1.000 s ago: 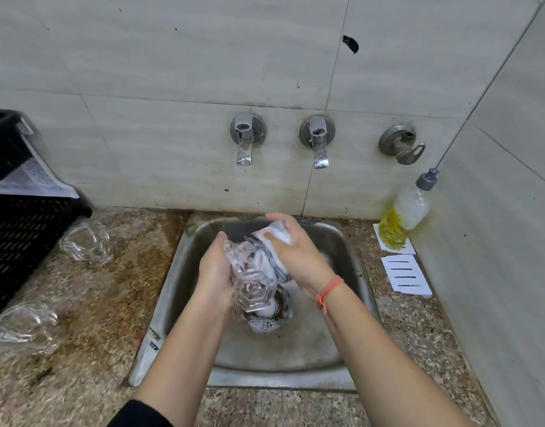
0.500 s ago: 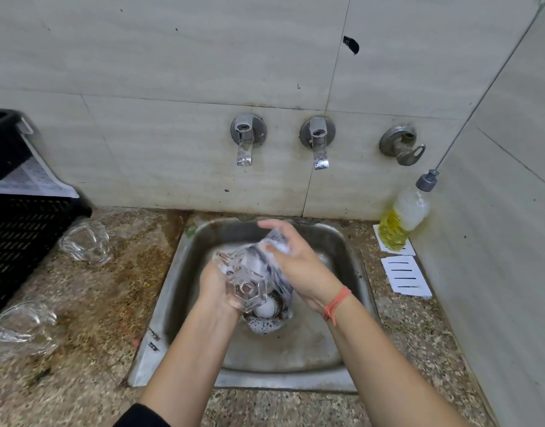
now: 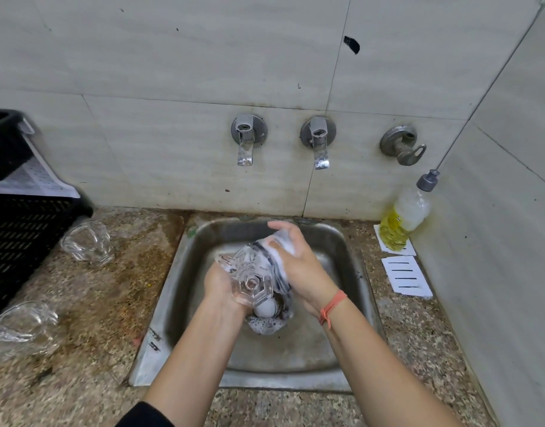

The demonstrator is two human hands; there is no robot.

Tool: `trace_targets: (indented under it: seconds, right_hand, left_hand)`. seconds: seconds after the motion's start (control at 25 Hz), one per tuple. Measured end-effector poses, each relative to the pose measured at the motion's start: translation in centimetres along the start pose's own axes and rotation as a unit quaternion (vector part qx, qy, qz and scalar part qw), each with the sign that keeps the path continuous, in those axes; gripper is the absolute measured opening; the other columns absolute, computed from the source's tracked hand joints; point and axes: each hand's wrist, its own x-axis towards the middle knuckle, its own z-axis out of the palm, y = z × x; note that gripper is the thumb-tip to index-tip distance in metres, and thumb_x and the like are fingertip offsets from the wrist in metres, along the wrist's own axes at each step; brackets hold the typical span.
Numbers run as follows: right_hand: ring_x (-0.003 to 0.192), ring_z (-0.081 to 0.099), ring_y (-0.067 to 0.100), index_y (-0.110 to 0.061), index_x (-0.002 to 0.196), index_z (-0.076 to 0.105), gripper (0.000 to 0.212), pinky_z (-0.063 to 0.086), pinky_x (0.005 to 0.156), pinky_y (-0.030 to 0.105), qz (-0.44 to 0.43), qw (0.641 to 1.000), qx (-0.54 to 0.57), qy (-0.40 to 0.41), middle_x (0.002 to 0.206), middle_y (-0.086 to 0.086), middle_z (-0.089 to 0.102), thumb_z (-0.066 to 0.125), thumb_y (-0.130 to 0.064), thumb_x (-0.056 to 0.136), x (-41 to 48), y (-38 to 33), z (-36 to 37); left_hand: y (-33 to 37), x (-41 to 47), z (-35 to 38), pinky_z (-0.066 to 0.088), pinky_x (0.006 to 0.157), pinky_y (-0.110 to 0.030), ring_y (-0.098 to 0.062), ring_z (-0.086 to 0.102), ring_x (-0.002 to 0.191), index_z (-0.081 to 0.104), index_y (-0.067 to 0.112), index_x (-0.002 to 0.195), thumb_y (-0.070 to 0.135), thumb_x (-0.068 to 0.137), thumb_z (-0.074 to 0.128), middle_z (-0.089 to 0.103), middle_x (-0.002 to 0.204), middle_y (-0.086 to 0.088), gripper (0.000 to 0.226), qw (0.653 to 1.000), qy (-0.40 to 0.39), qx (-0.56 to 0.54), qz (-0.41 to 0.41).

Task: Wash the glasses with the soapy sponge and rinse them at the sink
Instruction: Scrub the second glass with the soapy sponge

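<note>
The left hand [image 3: 217, 283] grips a glass [image 3: 249, 282] on its side. The right hand [image 3: 305, 269], just beside it, clutches the foamy sponge [image 3: 283, 246] against the glass, sink [image 3: 336, 241] below both.

The clear glass with a six-sided foot [image 3: 249, 282] is colourless, its cut facets showing pale glints. The soapy sponge [image 3: 280, 251] is white with foam and crossed by dark blue-grey stripes. The dull grey steel sink [image 3: 295, 359] carries dark specks around the drain. The speckled stone counter [image 3: 95, 303] is mottled brown, tan and grey, with rusty staining towards the wall. The rounded clear glass by the crate [image 3: 86, 241] and the clear glass at the left edge [image 3: 21, 328] are colourless. The slotted plastic crate [image 3: 18, 235] is black. The soap bottle [image 3: 403, 220] shows yellow liquid under a grey cap; the white paper cards [image 3: 406, 275] bear black lines. The thin wrist band [image 3: 331, 306] is orange-red. The wall tiles [image 3: 172, 57] are pale grey-beige with faint streaks.
</note>
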Motion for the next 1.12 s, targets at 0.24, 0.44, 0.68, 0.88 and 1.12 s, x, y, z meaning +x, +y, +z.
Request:
trace_targets:
  seconds: [0.24,0.44,0.68,0.88,1.12]
  right_hand:
    - [0.102,0.065,0.022,-0.029,0.109,0.056,0.017,0.055,0.080,0.032,0.027,0.990,0.088,0.104,0.117,0.012,0.061,0.056,-0.020,0.094,0.5,1.6,1.1]
    - [0.104,0.064,0.026,-0.020,0.120,0.053,0.030,0.052,0.093,0.041,0.043,0.997,0.017,0.062,0.110,0.006,0.065,0.062,-0.022,0.091,1.4,-0.7,-0.1]
    - [0.105,0.065,0.028,-0.025,0.119,0.055,0.030,0.053,0.092,0.047,0.024,1.000,0.017,0.003,0.118,0.012,0.064,0.061,-0.014,0.091,0.7,0.6,0.2]
    - [0.105,0.066,0.026,-0.027,0.127,0.051,0.044,0.053,0.092,0.044,0.058,0.996,0.028,-0.059,0.123,0.005,0.063,0.068,-0.024,0.087,1.3,0.6,-0.1]
    - [0.105,0.066,0.029,-0.024,0.131,0.047,0.046,0.053,0.092,0.043,0.064,0.998,0.026,-0.007,0.124,0.006,0.061,0.066,-0.026,0.089,2.0,0.7,-0.4]
  left_hand:
    - [0.1,0.0,-0.9,0.042,0.101,-0.036,-0.041,0.049,0.126,0.042,0.002,0.141,0.054,0.095,0.042,0.049,0.138,-0.022,0.069,0.999,-0.039,0.014,-0.008]
    - [2.0,1.4,-0.7,0.048,0.095,-0.048,-0.035,0.064,0.102,0.061,-0.001,0.119,0.038,0.081,0.066,0.065,0.114,-0.022,0.055,0.973,-0.130,0.192,-0.001]
    - [1.9,1.1,-1.1,0.055,0.074,-0.045,-0.034,0.071,0.076,0.066,-0.001,0.104,0.022,0.078,0.068,0.071,0.094,-0.022,0.035,0.990,-0.060,0.122,-0.031]
    - [1.7,0.6,-0.2,0.052,0.066,-0.046,-0.036,0.071,0.066,0.064,-0.004,0.100,0.024,0.088,0.062,0.071,0.084,-0.025,0.031,0.994,-0.058,0.081,-0.047]
    - [1.2,0.9,-0.4,0.047,0.082,-0.048,-0.037,0.063,0.095,0.062,-0.005,0.110,0.026,0.089,0.061,0.069,0.097,-0.027,0.037,0.995,-0.067,0.054,-0.049]
